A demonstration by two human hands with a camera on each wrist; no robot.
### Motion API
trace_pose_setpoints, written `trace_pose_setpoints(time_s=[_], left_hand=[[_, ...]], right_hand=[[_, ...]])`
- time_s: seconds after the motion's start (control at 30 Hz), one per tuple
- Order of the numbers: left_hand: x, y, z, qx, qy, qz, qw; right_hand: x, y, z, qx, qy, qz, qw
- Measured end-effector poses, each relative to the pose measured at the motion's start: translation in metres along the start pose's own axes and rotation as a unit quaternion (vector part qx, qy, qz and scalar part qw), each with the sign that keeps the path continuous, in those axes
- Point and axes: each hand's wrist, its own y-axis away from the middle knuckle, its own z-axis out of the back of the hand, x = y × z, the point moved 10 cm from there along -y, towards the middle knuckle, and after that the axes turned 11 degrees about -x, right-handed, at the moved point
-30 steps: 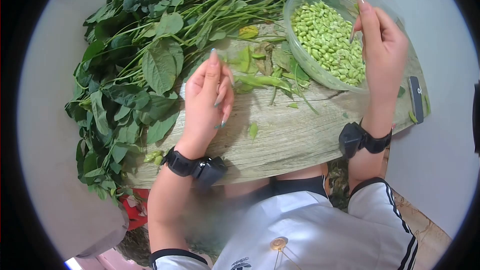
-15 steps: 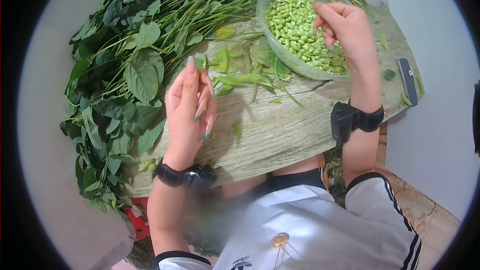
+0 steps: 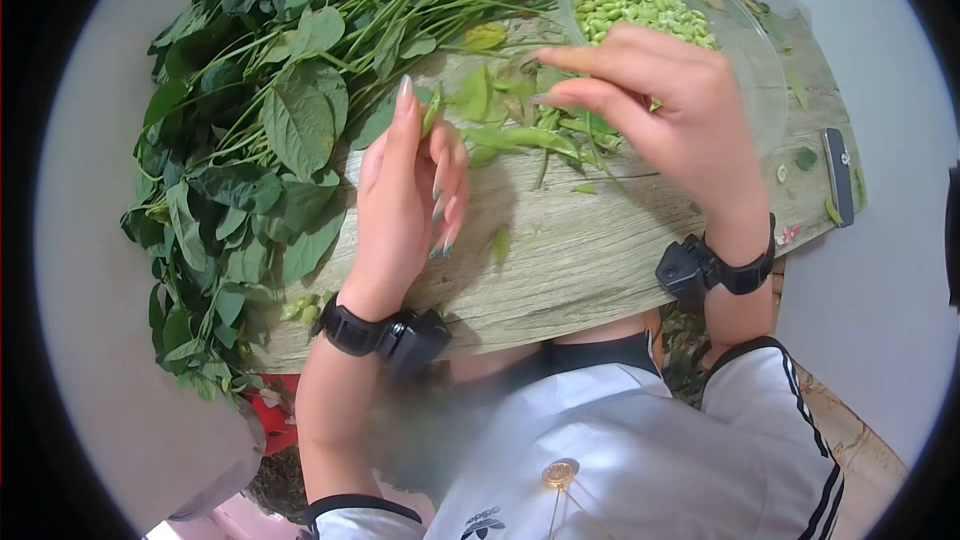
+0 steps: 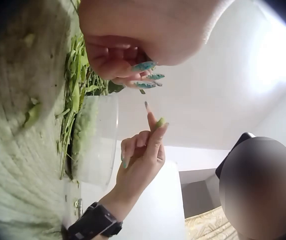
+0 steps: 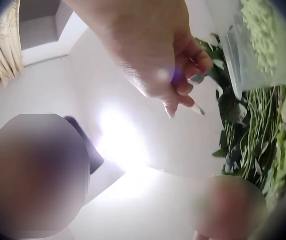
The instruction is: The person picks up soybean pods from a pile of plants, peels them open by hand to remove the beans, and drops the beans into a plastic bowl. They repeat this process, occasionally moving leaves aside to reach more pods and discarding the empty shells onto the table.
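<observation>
My left hand (image 3: 405, 190) is raised over the wooden board, holding a slim green bean pod (image 3: 432, 110) between thumb and fingers. To its right, my right hand (image 3: 672, 110) hangs in front of the bowl, thumb and forefinger stretched toward the left hand and the other fingers bent. A small light-green piece (image 4: 159, 122) sits between that thumb and forefinger in the left wrist view; the head view does not show it. Partly covered by the right hand, a clear plastic bowl (image 3: 775, 90) contains shelled green beans (image 3: 640, 5).
Cut leafy bean plants (image 3: 300, 130) heap along the left and back of the wooden board (image 3: 560, 270). Loose pods (image 3: 520, 138) lie between hands and plants. A dark flat device (image 3: 838, 178) rests near the right edge. Several pods (image 3: 300, 310) lie front left.
My right hand went from over the bowl toward the left hand, coming lower and left. The left hand stayed nearly in place; the pod in it now shows more plainly.
</observation>
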Motion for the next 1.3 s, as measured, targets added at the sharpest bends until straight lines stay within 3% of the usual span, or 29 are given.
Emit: trace_pose_setpoints(time_s=[0.1,0.17,0.2,0.27,0.3,0.37,0.43,0.5,0.57,0.63,0.7,0.83,0.9,1.0,1.13,1.2,1.27,1.3], left_hand=[[0.007,-0.002,0.004,-0.003,0.042,0.034,0.999],[0.001,0.001,-0.002,0.039,0.029,-0.002,0.999],[-0.001,0.004,-0.004,0.039,0.03,-0.002,0.999],[0.003,0.014,-0.009,0.048,-0.04,0.039,0.997],[0.004,0.016,-0.008,0.048,-0.04,0.038,0.997],[0.006,0.02,-0.015,0.098,-0.115,-0.003,0.989],[0.003,0.018,-0.017,0.129,-0.098,-0.036,0.986],[0.006,0.016,-0.014,0.115,-0.083,0.008,0.99],[0.007,0.015,-0.015,0.138,-0.038,0.029,0.989],[0.006,0.018,-0.02,0.159,0.007,0.049,0.986],[0.007,0.016,-0.014,0.09,-0.054,0.058,0.993],[0.005,0.019,-0.018,0.107,-0.027,0.066,0.992],[0.005,0.018,-0.016,0.076,-0.063,0.041,0.994],[0.004,0.02,-0.019,0.139,-0.031,0.026,0.989],[0.006,0.023,-0.021,0.143,-0.034,0.041,0.988],[0.003,0.024,-0.021,0.126,-0.041,0.007,0.991],[0.0,0.026,-0.02,0.12,-0.056,-0.013,0.991],[-0.004,0.027,-0.019,0.113,-0.072,-0.034,0.99]], right_hand=[[0.011,0.004,-0.014,0.018,0.042,0.041,0.998],[0.024,-0.003,0.001,-0.065,0.028,0.06,0.996],[0.027,-0.001,0.0,-0.065,0.029,0.061,0.996],[0.03,0.011,-0.023,0.041,-0.044,0.033,0.998],[0.034,0.016,-0.027,0.041,-0.044,0.033,0.998],[0.03,0.039,-0.064,0.178,-0.049,-0.035,0.982],[0.029,0.042,-0.068,0.174,-0.049,-0.029,0.983],[0.027,0.043,-0.071,0.171,-0.05,-0.02,0.984],[0.035,0.035,-0.056,0.071,-0.026,0.061,0.995],[0.034,0.033,-0.056,0.078,-0.008,0.07,0.994],[0.035,0.033,-0.056,0.087,0.01,0.079,0.993],[0.035,0.033,-0.06,0.122,-0.036,0.059,0.99],[0.037,0.035,-0.062,0.129,-0.049,0.058,0.989],[0.031,0.035,-0.062,0.113,-0.075,0.029,0.99],[0.018,0.039,-0.069,0.126,-0.118,-0.016,0.985],[0.018,0.039,-0.07,0.119,-0.143,-0.031,0.982],[-0.001,0.05,-0.082,0.153,-0.268,-0.227,0.923],[0.002,0.05,-0.082,0.154,-0.267,-0.227,0.924]])
